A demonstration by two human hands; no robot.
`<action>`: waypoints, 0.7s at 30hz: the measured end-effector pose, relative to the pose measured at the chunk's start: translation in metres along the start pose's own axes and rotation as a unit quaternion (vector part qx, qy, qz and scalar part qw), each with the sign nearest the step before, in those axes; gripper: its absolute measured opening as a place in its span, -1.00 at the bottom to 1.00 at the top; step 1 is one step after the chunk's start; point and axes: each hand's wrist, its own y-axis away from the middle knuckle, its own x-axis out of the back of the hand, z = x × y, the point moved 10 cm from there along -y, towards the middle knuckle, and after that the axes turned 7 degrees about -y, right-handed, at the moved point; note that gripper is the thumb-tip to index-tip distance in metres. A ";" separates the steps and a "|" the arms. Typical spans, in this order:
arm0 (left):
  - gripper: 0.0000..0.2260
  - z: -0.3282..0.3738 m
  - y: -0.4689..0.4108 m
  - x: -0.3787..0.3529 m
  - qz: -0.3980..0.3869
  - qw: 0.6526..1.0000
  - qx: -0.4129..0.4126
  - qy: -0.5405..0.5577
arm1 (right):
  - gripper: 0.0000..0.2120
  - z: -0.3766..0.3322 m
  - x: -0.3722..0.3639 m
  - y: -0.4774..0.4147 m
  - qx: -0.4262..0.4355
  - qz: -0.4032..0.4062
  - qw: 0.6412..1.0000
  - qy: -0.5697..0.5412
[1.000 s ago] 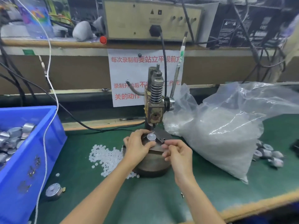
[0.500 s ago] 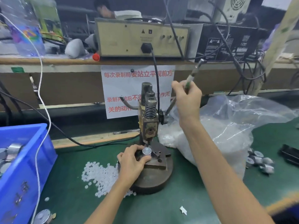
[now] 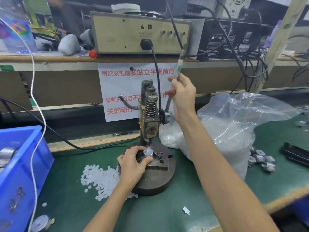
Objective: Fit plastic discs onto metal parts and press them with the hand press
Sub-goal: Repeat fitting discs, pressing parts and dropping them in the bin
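Lever (image 3: 180,63) raised, R hand (image 3: 183,96) on it, grip unclear; L hand (image 3: 132,163) pinches metal part (image 3: 148,152) under ram (image 3: 149,141), against fixture (image 3: 159,162) edge

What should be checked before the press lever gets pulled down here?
1. Metal part sits under the ram: ok.
2. Plastic disc on top of the part: ok; seated flat: cannot tell.
3. Left hand holds the part: ok.
4. Its fingertips clear of the ram: not ok, they pinch right beside it.
5. Right hand firmly grips the lever: cannot tell, blurred.
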 end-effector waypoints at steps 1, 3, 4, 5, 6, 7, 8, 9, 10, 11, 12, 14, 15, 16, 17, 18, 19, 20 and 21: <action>-0.75 0.000 0.000 -0.001 -0.004 1.000 -0.001 -0.005 | -0.80 0.009 -0.001 0.002 -0.023 -0.015 0.999 -0.022; -0.74 0.000 -0.002 -0.003 -0.017 1.000 -0.010 -0.022 | -0.74 0.029 0.018 0.021 -0.033 0.008 0.999 -0.024; -0.73 0.001 -0.002 -0.004 -0.025 0.999 -0.015 -0.033 | -0.75 0.042 0.034 0.036 -0.034 0.037 0.999 -0.010; -0.72 0.001 -0.003 -0.005 -0.032 0.998 -0.017 -0.043 | -0.76 0.057 0.051 0.053 -0.041 0.063 0.997 0.014; -0.71 0.002 -0.003 -0.006 -0.038 0.998 -0.016 -0.051 | -0.76 0.074 0.066 0.070 -0.059 0.076 0.994 0.043; -0.70 0.003 -0.003 -0.006 -0.044 0.997 -0.013 -0.058 | -0.76 0.091 0.077 0.087 -0.087 0.076 0.991 0.075; -0.69 0.004 -0.003 -0.006 -0.047 0.997 -0.011 -0.067 | -0.76 0.109 0.086 0.103 -0.118 0.065 0.985 0.108; -0.69 0.005 -0.002 -0.006 -0.048 0.996 -0.011 -0.077 | -0.76 0.124 0.093 0.118 -0.150 0.051 0.978 0.137; -0.69 0.006 0.000 -0.004 -0.045 0.995 -0.010 -0.083 | -0.77 0.136 0.100 0.130 -0.176 0.036 0.971 0.157; -0.70 0.007 0.003 -0.001 -0.038 0.996 -0.010 -0.081 | -0.77 0.144 0.104 0.140 -0.197 0.023 0.966 0.165; -0.71 0.009 0.008 0.003 -0.030 0.997 -0.009 -0.072 | -0.77 0.149 0.108 0.147 -0.213 0.014 0.964 0.160; -0.73 0.015 0.023 0.009 -0.013 0.999 -0.016 -0.047 | -0.78 0.152 0.112 0.154 -0.239 0.000 0.963 0.124; -0.74 0.022 0.032 0.010 -0.009 0.999 -0.027 -0.035 | -0.81 0.152 0.112 0.157 -0.254 -0.008 0.962 0.104; -0.73 0.030 0.040 0.010 -0.012 0.999 -0.041 -0.022 | -0.84 0.152 0.109 0.160 -0.273 -0.023 0.958 0.089; -0.70 0.040 0.049 0.008 -0.023 0.998 -0.057 -0.009 | -0.85 0.152 0.106 0.165 -0.296 -0.042 0.951 0.078; -0.66 0.050 0.057 0.004 -0.038 0.997 -0.072 0.003 | -0.83 0.152 0.105 0.171 -0.317 -0.063 0.944 0.073; -0.64 0.060 0.065 -0.001 -0.055 0.995 -0.087 0.010 | -0.80 0.150 0.106 0.177 -0.328 -0.082 0.938 0.076; -0.64 0.069 0.073 -0.006 -0.072 0.992 -0.099 0.013 | -0.78 0.146 0.110 0.182 -0.330 -0.094 0.935 0.086; -0.65 0.076 0.081 -0.012 -0.089 0.990 -0.108 0.014 | -0.77 0.141 0.118 0.186 -0.328 -0.101 0.934 0.096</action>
